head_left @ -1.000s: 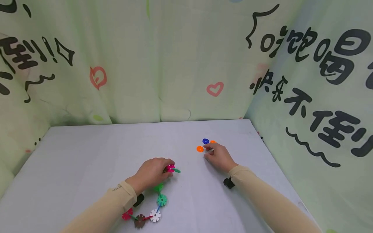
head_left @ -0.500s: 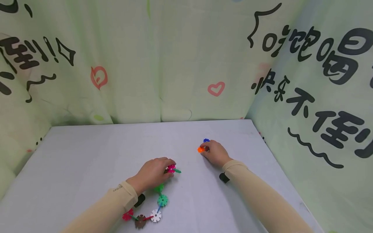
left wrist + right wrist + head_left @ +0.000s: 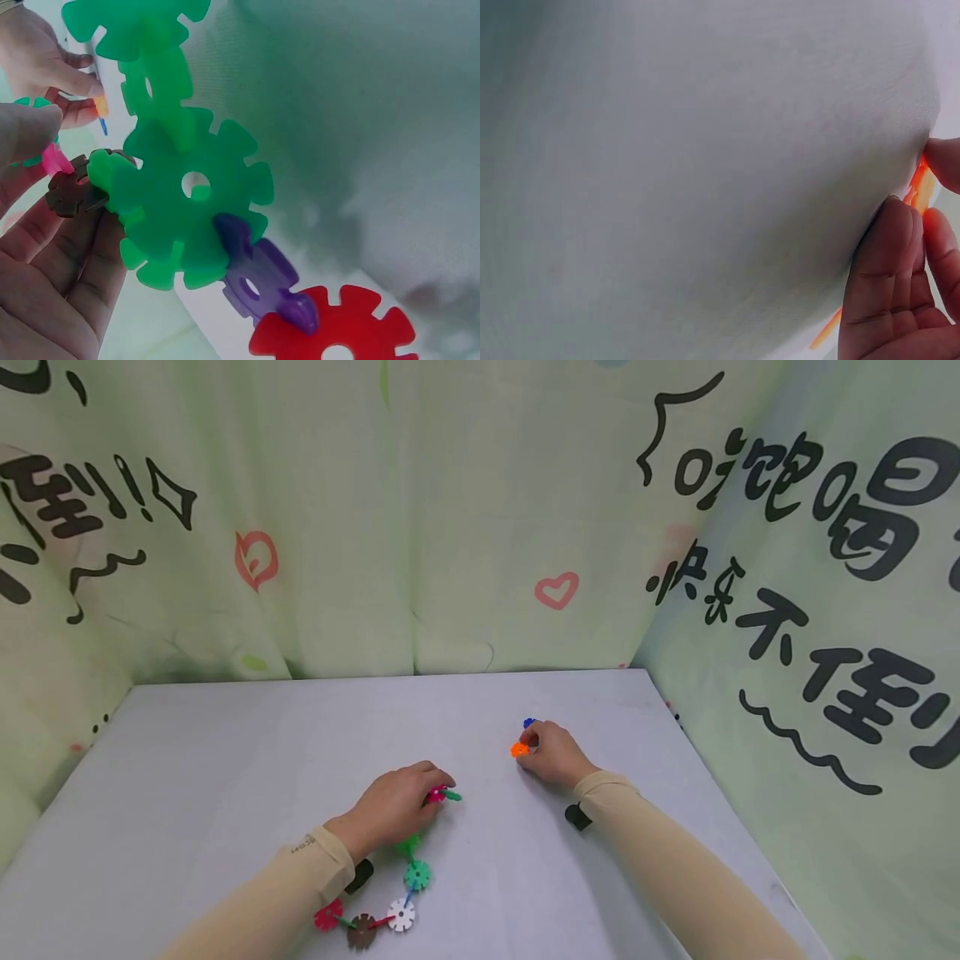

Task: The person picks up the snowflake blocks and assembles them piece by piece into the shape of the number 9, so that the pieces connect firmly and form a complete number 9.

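My left hand pinches a pink snowflake disc at the end of a chain of interlocked notched discs. A green disc is slotted into the pink one and sticks out past the fingertips. In the left wrist view, a brown disc, a large green disc, a purple disc and a red disc follow along the chain. Farther right, my right hand pinches an orange snowflake disc between thumb and fingers. A blue disc lies just beyond its fingers, partly covered.
The chain curves toward me on the white table through a teal disc, a white disc, a brown disc and a pinkish-red disc. Another orange piece shows below the right fingers. A printed curtain stands behind the table.
My right hand has moved slightly left and taken the orange disc between thumb and fingers. The left hand stays in place, the pink disc turning a little in its fingertips.
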`<state>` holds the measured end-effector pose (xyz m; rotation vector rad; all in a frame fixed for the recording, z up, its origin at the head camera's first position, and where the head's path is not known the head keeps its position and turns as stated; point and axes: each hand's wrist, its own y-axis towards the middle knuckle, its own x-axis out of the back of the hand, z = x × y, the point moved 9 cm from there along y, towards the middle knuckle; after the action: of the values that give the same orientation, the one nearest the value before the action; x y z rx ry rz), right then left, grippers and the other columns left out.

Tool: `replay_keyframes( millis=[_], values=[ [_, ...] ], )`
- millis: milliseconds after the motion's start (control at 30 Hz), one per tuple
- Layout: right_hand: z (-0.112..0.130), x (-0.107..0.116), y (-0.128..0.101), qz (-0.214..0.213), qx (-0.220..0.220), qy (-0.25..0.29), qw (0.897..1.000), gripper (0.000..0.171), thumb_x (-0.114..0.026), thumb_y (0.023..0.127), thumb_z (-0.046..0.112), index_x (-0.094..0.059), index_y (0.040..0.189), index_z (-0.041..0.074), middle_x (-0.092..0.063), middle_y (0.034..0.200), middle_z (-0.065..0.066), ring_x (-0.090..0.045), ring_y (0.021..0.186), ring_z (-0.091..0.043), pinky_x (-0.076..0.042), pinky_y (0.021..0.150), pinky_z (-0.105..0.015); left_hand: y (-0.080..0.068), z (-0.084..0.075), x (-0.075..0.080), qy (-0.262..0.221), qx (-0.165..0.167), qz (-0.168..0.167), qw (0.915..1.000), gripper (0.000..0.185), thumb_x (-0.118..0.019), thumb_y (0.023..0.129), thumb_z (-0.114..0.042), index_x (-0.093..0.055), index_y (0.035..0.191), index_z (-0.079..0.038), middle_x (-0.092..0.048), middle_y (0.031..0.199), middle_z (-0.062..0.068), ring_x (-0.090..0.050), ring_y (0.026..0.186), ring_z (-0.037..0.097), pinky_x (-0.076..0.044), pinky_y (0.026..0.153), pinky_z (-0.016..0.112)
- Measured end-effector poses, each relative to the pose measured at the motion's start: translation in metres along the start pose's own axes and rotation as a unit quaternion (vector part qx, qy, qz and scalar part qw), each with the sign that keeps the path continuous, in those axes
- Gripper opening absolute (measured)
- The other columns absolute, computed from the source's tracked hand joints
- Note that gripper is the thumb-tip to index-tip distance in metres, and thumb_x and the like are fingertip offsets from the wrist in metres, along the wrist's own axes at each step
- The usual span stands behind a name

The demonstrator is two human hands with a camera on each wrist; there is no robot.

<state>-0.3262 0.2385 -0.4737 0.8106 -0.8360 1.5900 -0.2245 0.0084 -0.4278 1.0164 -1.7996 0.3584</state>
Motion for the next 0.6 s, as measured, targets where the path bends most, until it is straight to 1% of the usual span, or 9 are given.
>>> replay_keyframes(
  millis=[100,400,533,600],
  values=[
    [0.0,0.0,0.0,-0.002,0.002,0.006,1.0,0.026,-0.073,0.082,0.012,-0.064,0.106,0.005,-0.061,0.099,-0.004,-0.057,0.089,-0.02,-0.049,0.085,-0.037,0.0,0.0,0.0,-0.001,-0.007,-0.004,1.0,0.023,-0.07,0.092,-0.012,-0.071,0.115,-0.014,-0.065,0.111,-0.002,-0.063,0.088,0.015,-0.054,0.078,0.035],
    [0.001,0.001,-0.005,-0.01,0.022,0.037,0.999,0.027,-0.078,0.082,0.008,-0.064,0.105,0.007,-0.06,0.097,-0.003,-0.058,0.09,-0.021,-0.05,0.085,-0.037,-0.001,-0.001,0.002,-0.012,-0.015,-0.007,0.9998,0.022,-0.071,0.092,-0.011,-0.073,0.113,-0.015,-0.065,0.108,-0.002,-0.063,0.089,0.015,-0.054,0.078,0.034],
    [0.0,0.001,-0.009,-0.005,0.011,0.044,0.999,0.027,-0.079,0.083,0.01,-0.064,0.105,0.008,-0.061,0.096,-0.002,-0.057,0.09,-0.02,-0.049,0.084,-0.034,-0.001,0.0,0.003,-0.013,-0.014,-0.01,0.9998,0.021,-0.072,0.092,-0.012,-0.074,0.112,-0.016,-0.064,0.105,-0.003,-0.062,0.086,0.012,-0.053,0.075,0.031],
    [0.0,0.001,-0.012,-0.005,0.007,0.051,0.999,0.024,-0.079,0.085,0.01,-0.065,0.104,0.008,-0.061,0.094,-0.001,-0.056,0.087,-0.019,-0.049,0.081,-0.033,-0.001,0.0,0.003,-0.011,-0.012,-0.011,0.9998,0.021,-0.072,0.092,-0.012,-0.074,0.112,-0.017,-0.064,0.105,-0.004,-0.061,0.084,0.011,-0.053,0.074,0.03]
  ],
)
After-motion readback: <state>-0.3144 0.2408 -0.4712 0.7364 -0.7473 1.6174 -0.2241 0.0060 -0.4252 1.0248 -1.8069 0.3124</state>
